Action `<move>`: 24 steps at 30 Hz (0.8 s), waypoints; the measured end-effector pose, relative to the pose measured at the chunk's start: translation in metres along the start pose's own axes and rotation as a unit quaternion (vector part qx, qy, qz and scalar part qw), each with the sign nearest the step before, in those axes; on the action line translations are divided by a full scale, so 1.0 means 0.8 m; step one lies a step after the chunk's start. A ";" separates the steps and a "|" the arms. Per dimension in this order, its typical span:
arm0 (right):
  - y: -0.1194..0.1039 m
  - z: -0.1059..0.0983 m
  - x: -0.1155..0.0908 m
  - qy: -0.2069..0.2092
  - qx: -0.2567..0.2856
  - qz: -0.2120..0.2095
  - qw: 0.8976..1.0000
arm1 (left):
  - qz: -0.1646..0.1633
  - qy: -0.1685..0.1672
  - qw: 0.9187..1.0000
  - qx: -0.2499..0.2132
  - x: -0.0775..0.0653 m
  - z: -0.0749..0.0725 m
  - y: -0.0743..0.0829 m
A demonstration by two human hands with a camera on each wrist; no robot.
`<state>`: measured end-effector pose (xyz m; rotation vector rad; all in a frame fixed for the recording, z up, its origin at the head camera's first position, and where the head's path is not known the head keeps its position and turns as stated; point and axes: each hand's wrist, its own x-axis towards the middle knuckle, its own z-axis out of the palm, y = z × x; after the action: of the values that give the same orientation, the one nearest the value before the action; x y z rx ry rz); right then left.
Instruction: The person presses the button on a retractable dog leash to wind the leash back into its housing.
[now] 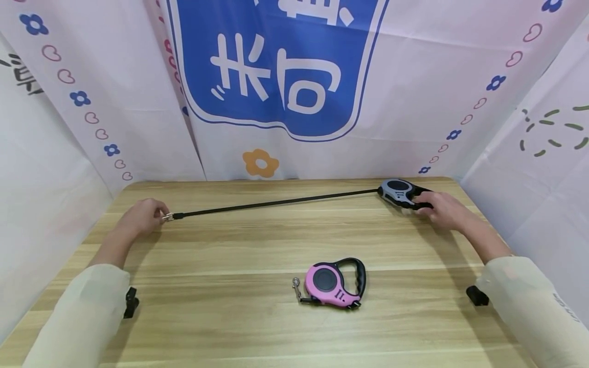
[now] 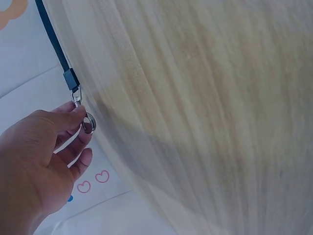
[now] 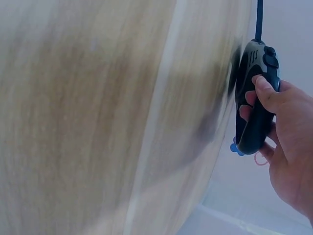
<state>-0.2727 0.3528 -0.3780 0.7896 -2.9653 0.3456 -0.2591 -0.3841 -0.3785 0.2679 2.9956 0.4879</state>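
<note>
- Pinching the metal clip (image 1: 168, 217), my left hand (image 1: 140, 216) anchors the black cord (image 1: 276, 203) at far left.
- Over at far right, my right hand (image 1: 444, 209) wraps the handle (image 3: 257, 128) of the grey leash (image 1: 397, 189); that spread seemingly draws the cord straight.
- Pink leash (image 1: 324, 282) lies on the near table (image 1: 207, 312), apart from both hands.

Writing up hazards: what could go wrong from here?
The left hand only pinches the clip; if it slips, the strap may whip back toward the grey leash.

The right hand grips close to the buttons; a stray press might lock or release the strap.

The pink leash lies on the strap's near side; pulling the strap that way might snag it.
</note>
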 end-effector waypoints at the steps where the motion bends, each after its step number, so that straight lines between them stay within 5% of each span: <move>1: 0.000 -0.001 0.000 0.001 0.003 0.001 1.000 | -0.001 0.001 1.000 0.000 0.000 -0.001 0.000; 24: 0.005 -0.020 -0.021 0.068 0.132 0.000 0.989 | 0.028 0.032 0.999 -0.029 -0.006 -0.015 -0.007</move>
<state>-0.2606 0.3679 -0.3649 0.7531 -2.8273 0.7733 -0.2566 -0.3936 -0.3683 0.3375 3.0372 0.5980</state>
